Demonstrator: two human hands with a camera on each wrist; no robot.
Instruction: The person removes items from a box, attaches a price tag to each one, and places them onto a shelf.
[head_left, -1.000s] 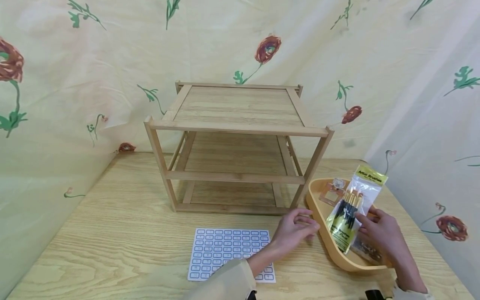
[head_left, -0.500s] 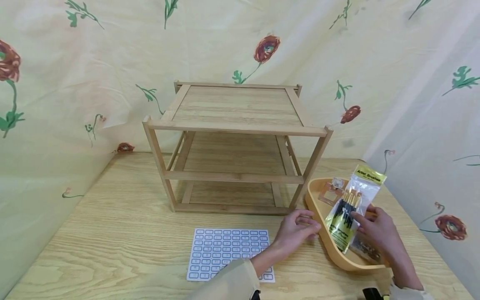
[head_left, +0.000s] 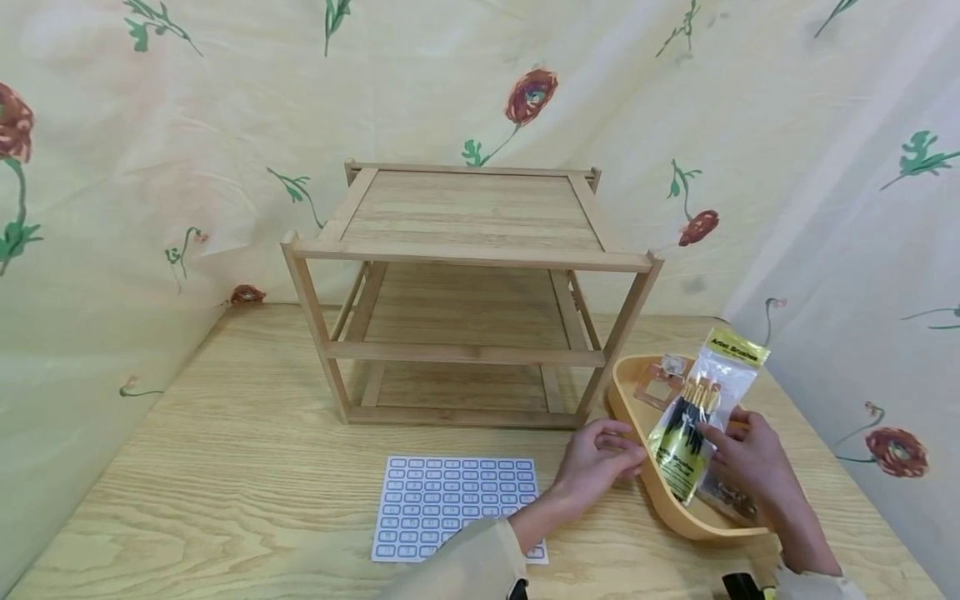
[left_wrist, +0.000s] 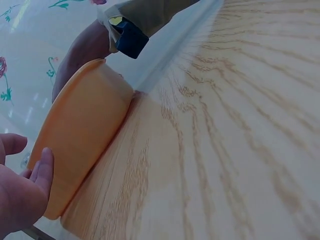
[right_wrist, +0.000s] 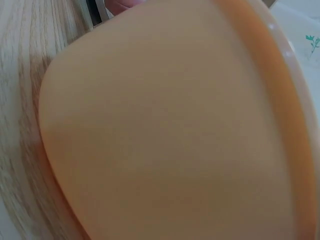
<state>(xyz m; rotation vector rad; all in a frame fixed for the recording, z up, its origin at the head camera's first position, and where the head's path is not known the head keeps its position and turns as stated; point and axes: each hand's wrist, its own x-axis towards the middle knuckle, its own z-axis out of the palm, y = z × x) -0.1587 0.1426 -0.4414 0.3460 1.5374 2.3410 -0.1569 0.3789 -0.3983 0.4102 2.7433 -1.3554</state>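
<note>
In the head view, my right hand (head_left: 753, 462) pinches the side of a clear packet of artist brushes (head_left: 693, 417) with a yellow-green top, its thumb on the front. The packet leans inside a yellow-orange tray (head_left: 678, 518). A perfume bottle (head_left: 660, 383) lies behind the packet, and a clear bag with small dark contents (head_left: 726, 500) lies partly under it and my hand. My left hand (head_left: 596, 467) has its relaxed fingers at the tray's left wall. The left wrist view shows those fingertips (left_wrist: 46, 165) against the tray wall (left_wrist: 85, 135). Mostly the tray's outer wall (right_wrist: 165, 120) fills the right wrist view.
A three-tier wooden rack (head_left: 472, 258) stands at the back middle of the wooden table (head_left: 225, 500). Before it lies a sheet of numbered labels (head_left: 450, 500), partly covered by my left sleeve (head_left: 465, 567). A flowered cloth (head_left: 420, 92) hangs behind and at the sides.
My left hand has edged slightly right, closer against the tray wall. My right hand stays on the brush packet. The whole head view has drifted a little.
</note>
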